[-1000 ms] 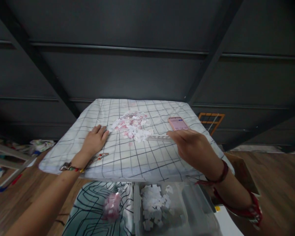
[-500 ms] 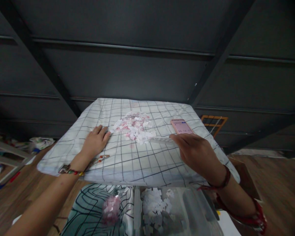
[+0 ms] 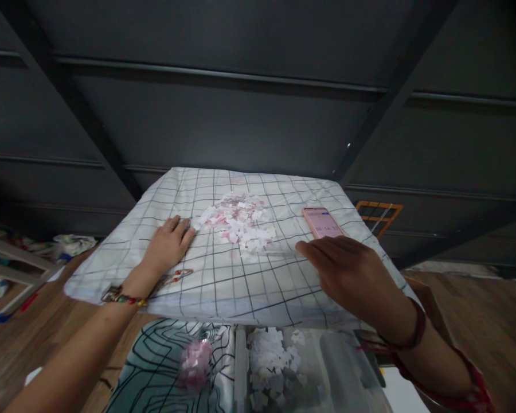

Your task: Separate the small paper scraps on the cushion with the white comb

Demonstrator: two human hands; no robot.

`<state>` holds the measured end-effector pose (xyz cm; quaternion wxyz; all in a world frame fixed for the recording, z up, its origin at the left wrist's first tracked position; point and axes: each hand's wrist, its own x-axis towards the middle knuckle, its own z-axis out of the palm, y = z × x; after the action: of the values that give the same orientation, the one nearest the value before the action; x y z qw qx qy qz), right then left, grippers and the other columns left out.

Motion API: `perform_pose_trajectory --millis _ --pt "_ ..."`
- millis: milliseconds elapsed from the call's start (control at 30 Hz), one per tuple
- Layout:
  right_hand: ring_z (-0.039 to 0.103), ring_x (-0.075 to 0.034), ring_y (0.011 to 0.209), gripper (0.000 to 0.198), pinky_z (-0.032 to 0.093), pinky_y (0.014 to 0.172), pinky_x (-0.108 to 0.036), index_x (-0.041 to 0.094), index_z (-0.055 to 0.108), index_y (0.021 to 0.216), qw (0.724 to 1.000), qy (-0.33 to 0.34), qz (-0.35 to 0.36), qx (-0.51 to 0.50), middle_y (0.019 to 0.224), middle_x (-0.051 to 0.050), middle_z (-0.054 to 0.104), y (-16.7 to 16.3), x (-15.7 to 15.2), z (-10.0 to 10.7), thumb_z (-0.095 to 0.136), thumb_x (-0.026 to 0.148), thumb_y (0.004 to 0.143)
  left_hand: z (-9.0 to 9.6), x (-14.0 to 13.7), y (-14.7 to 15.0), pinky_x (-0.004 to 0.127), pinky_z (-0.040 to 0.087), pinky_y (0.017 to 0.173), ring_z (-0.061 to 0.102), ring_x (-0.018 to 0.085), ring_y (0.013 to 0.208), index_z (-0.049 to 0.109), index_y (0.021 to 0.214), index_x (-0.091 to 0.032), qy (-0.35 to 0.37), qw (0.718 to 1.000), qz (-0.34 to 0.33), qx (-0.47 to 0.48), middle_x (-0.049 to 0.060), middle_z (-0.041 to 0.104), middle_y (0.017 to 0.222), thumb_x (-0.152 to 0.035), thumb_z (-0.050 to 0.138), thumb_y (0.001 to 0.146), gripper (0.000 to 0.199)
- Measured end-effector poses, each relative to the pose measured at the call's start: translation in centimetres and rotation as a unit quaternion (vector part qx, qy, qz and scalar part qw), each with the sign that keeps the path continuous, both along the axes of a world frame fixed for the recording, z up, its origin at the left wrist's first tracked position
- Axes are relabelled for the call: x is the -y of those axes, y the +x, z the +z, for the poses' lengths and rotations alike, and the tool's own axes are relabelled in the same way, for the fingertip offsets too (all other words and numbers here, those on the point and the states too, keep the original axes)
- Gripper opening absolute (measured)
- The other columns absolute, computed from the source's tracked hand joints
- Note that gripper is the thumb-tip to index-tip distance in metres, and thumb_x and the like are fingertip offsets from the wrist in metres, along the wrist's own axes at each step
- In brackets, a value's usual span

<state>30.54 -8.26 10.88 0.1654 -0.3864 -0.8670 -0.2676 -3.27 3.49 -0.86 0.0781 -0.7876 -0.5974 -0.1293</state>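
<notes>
My left hand [image 3: 171, 242] lies flat on the checked cloth [image 3: 223, 287], fingers stretched out, just left of a loose pile of white and pink paper scraps [image 3: 238, 221]. My right hand [image 3: 348, 269] is closed, to the right of the pile and in front of a pink-edged phone [image 3: 323, 222] with a timer on its screen. From its fingers a clear flat strip [image 3: 281, 253], like a transparent ruler, points left to the pile's near edge. The strip is faint, and its held end is hidden. A beaded string [image 3: 178, 276] rests by my left wrist.
Below the table edge stands a translucent plastic bin [image 3: 241, 373] holding white paper scraps [image 3: 270, 355]. Left of it, a pink shiny bundle [image 3: 195, 364] lies on a green patterned cloth [image 3: 150, 355]. A dark panelled wall [image 3: 223, 120] rises behind the table.
My right hand has shifted slightly right and toward me, with the clear strip now fainter. My left hand stays flat in its place. The view has moved a little.
</notes>
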Motion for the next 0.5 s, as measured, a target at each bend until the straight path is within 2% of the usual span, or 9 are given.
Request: perform_pose_trajectory --millis 300,500 --pt "0.053 -0.015 0.060 0.033 0.041 0.057 -0.030 0.012 0.063 0.089 1.000 -0.002 0.009 -0.013 0.068 -0.003 0.063 -0.09 0.33 0.05 0.038 -0.005 0.073 0.06 0.07 0.08 0.050 0.035 0.102 0.037 0.030 0.129 0.050 0.124 -0.013 -0.005 1.000 0.000 0.005 0.017 0.052 0.128 -0.044 0.023 0.093 0.051" --pt "0.055 -0.015 0.059 0.035 0.043 0.057 -0.029 0.012 0.063 0.090 1.000 0.002 0.007 -0.007 0.069 -0.003 0.065 0.35 0.33 -0.34 0.038 -0.005 0.073 0.32 0.20 0.30 0.049 0.035 0.103 0.039 0.032 0.127 0.049 0.125 -0.006 -0.009 1.000 0.007 -0.007 0.023 0.048 0.130 -0.043 0.022 0.093 0.056"
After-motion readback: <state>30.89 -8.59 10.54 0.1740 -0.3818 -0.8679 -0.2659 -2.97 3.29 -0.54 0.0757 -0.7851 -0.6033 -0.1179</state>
